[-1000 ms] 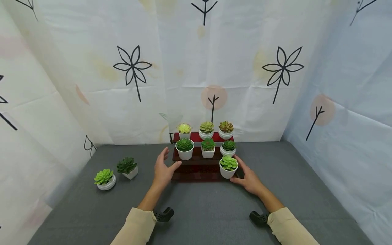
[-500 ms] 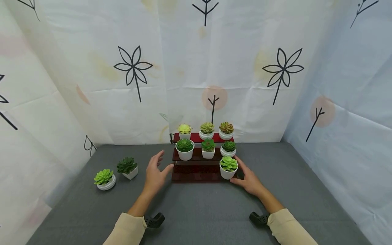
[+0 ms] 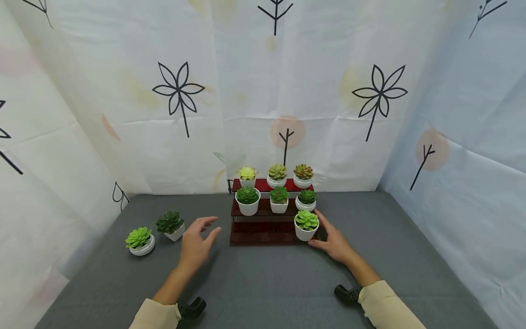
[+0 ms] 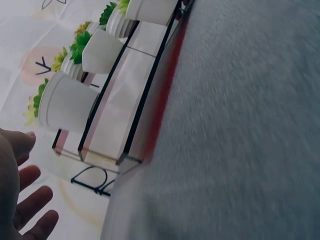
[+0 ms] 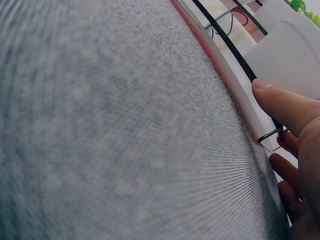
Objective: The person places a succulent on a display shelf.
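Observation:
A dark red tiered display stand (image 3: 263,233) carries several potted artificial succulents. My right hand (image 3: 334,242) holds the stand's lower right corner. In the right wrist view its thumb (image 5: 280,102) lies along the black front edge, beside a white pot (image 5: 287,57), with the fingers curled near the end wire. That pot's bright green succulent (image 3: 307,220) stands at the right of the bottom tier. My left hand (image 3: 196,244) is in the air left of the stand, fingers spread and holding nothing. Nearest to it is a dark green succulent (image 3: 170,223) in a white pot.
A bright green succulent (image 3: 139,238) in a ribbed white pot sits on the grey tabletop (image 3: 271,288) at the far left. Three succulents fill the top tier, and three the middle. A patterned white cloth (image 3: 246,91) hangs behind the table.
My left hand has moved left and toward me, away from the stand and closer to the dark green succulent. My right hand has stayed at the stand's right end.

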Available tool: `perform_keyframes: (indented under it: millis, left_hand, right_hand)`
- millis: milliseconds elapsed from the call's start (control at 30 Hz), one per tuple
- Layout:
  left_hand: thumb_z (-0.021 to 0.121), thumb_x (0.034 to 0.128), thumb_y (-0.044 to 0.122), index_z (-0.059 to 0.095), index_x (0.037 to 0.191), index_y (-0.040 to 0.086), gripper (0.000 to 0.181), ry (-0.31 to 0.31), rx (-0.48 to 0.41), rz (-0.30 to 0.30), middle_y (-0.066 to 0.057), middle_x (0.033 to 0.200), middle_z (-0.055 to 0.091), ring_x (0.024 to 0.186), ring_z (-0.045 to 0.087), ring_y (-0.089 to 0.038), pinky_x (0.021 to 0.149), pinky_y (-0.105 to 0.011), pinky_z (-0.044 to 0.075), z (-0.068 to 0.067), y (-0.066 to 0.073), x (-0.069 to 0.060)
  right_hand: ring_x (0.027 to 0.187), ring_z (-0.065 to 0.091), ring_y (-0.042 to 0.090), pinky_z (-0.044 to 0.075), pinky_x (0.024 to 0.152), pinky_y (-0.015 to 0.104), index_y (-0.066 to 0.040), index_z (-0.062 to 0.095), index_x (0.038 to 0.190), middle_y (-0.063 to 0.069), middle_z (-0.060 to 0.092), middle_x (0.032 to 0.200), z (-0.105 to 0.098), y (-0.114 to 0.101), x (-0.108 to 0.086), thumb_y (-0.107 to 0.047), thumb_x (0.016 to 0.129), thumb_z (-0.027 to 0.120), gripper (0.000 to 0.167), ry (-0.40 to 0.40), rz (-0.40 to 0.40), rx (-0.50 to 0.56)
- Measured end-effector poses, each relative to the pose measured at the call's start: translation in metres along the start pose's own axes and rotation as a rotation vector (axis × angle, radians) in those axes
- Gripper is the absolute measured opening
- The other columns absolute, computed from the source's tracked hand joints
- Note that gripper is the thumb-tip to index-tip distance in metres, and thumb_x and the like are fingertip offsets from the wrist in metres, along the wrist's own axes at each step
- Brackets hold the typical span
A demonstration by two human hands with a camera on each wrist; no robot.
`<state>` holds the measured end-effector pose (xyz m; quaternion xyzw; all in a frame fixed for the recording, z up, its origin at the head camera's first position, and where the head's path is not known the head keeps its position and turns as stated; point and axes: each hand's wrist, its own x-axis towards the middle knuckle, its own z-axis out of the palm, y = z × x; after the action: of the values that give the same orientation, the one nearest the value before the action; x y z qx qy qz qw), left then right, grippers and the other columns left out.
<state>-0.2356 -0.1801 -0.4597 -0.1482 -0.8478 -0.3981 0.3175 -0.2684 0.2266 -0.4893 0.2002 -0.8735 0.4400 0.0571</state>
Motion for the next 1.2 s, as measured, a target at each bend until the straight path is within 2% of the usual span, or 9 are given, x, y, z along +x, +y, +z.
perform_keyframes:
  millis: [200,333,533,667,933,1100,1200]
  left_hand:
    - [0.075,0.0848,0.006,0.071,0.108,0.004,0.023,0.017,0.024,0.044,-0.005,0.100,0.069,0.091,0.064,-0.022,0.078,-0.039,0.051,-0.014,-0.009,-0.009]
    - [0.074,0.0863,0.006,0.072,0.105,0.007,0.019,0.030,0.033,0.018,0.000,0.096,0.070,0.087,0.064,-0.017,0.077,-0.027,0.048,-0.022,-0.016,-0.016]
    - [0.072,0.0875,0.005,0.073,0.105,0.010,0.018,0.046,0.036,0.006,0.004,0.095,0.071,0.084,0.064,-0.014,0.074,-0.022,0.046,-0.037,-0.022,-0.022]
    - [0.072,0.0867,0.003,0.073,0.105,0.009,0.019,0.049,0.045,0.028,0.003,0.095,0.071,0.084,0.064,-0.013,0.074,-0.018,0.044,-0.046,-0.025,-0.025]
    - [0.073,0.0845,0.000,0.072,0.105,0.006,0.022,0.088,0.123,0.049,-0.002,0.096,0.071,0.083,0.062,-0.014,0.075,-0.017,0.042,-0.063,-0.030,-0.029]
    - [0.075,0.0806,-0.004,0.072,0.105,0.004,0.026,0.138,0.138,0.089,-0.004,0.091,0.069,0.083,0.061,-0.012,0.078,-0.015,0.040,-0.073,-0.033,-0.030]
    - [0.075,0.0774,-0.007,0.071,0.105,0.001,0.029,0.187,0.130,0.126,-0.008,0.089,0.068,0.083,0.059,-0.017,0.081,-0.014,0.037,-0.080,-0.035,-0.026]
  right_hand:
    - [0.134,0.036,0.043,0.028,0.103,0.065,-0.016,0.021,0.156,0.023,0.040,0.147,0.000,0.000,-0.001,-0.025,0.081,0.081,0.096,0.002,0.008,-0.005]
    - [0.134,0.036,0.043,0.028,0.102,0.065,-0.016,0.021,0.156,0.024,0.040,0.147,0.000,0.001,0.000,-0.026,0.081,0.080,0.096,-0.002,0.014,-0.013]
    - [0.134,0.036,0.043,0.028,0.103,0.065,-0.016,0.022,0.156,0.023,0.039,0.148,-0.001,0.000,0.000,-0.023,0.080,0.081,0.096,0.005,0.011,-0.015]
    - [0.134,0.036,0.043,0.029,0.102,0.065,-0.016,0.022,0.156,0.024,0.036,0.149,-0.001,-0.001,0.000,-0.025,0.081,0.081,0.096,0.001,0.014,-0.018]
    - [0.135,0.035,0.042,0.028,0.103,0.065,-0.016,0.022,0.156,0.023,0.037,0.149,0.001,0.000,-0.001,-0.024,0.081,0.081,0.096,0.006,-0.001,-0.002]
    - [0.134,0.036,0.042,0.028,0.102,0.066,-0.017,0.022,0.156,0.023,0.041,0.147,0.000,0.000,-0.001,-0.024,0.081,0.081,0.096,0.011,-0.012,0.001]
    - [0.134,0.037,0.042,0.028,0.102,0.065,-0.016,0.022,0.156,0.023,0.042,0.146,0.000,0.000,-0.001,-0.025,0.081,0.081,0.096,0.012,-0.013,-0.002]
